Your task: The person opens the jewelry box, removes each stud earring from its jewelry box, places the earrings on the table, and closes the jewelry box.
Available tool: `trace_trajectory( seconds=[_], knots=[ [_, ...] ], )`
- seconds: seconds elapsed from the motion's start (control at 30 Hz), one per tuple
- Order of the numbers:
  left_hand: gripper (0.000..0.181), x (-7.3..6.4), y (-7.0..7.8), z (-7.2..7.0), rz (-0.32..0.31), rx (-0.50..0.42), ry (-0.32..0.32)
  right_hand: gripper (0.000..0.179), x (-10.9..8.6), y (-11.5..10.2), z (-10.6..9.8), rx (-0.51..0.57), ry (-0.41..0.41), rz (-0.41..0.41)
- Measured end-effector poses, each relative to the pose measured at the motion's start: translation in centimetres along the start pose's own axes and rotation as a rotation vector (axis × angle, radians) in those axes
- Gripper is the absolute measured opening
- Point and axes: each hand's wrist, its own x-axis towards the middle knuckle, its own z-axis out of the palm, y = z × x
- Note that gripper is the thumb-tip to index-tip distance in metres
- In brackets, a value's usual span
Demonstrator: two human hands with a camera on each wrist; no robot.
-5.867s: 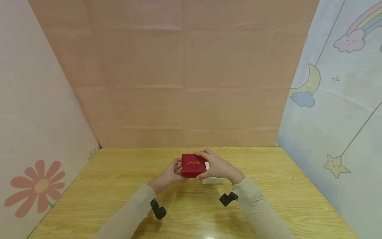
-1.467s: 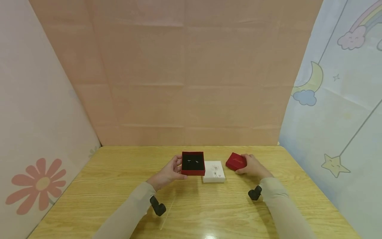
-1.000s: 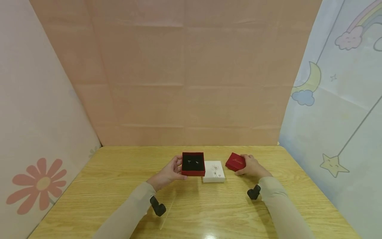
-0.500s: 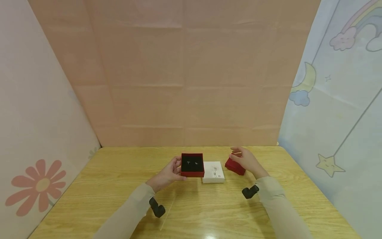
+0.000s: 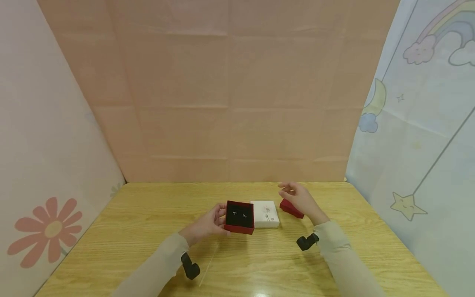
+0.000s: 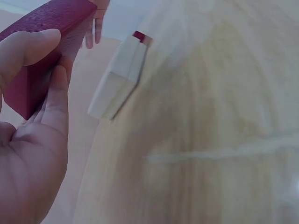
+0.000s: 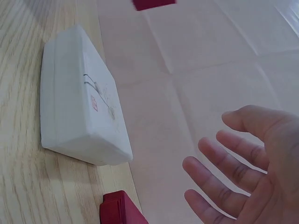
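My left hand [image 5: 205,225] grips the red jewelry box base [image 5: 239,229] by its left side, thumb in front and fingers behind. In the left wrist view the box base [image 6: 35,74] is held above the table. Its black lining holds two small silvery pieces, perhaps earrings [image 5: 243,215]; they are too small to tell exactly. Above and beside the red box lid [image 5: 292,209], my right hand [image 5: 301,200] hovers with relaxed fingers and nothing in them. The right wrist view shows that hand [image 7: 252,172] apart from the lid [image 7: 120,210], which lies on the table.
A white box [image 5: 265,214] with a flower drawing rests on the table [image 5: 167,206] between the red base and the lid. Behind the table stands a tan paper backdrop [image 5: 230,103]. Patterned sheets [image 5: 415,144] hang on both sides.
The lid came off the red box and was set down at the right. My right hand has since let go and risen to the left. The box base has just moved lower, tilting slightly.
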Motion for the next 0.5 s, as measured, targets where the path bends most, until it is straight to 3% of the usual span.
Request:
trace_trajectory(
  seconds=[0.27,0.5],
  knots=[
    [0.072,-2.9,-1.5,1.9,-0.106,0.048,-0.033,0.031,-0.5,0.3,0.0,-0.028,-0.014,-0.012],
    [0.075,-4.2,-1.9,3.5,-0.152,0.081,-0.013,0.032,-1.0,0.5,-0.2,-0.03,-0.037,-0.024]
  ],
)
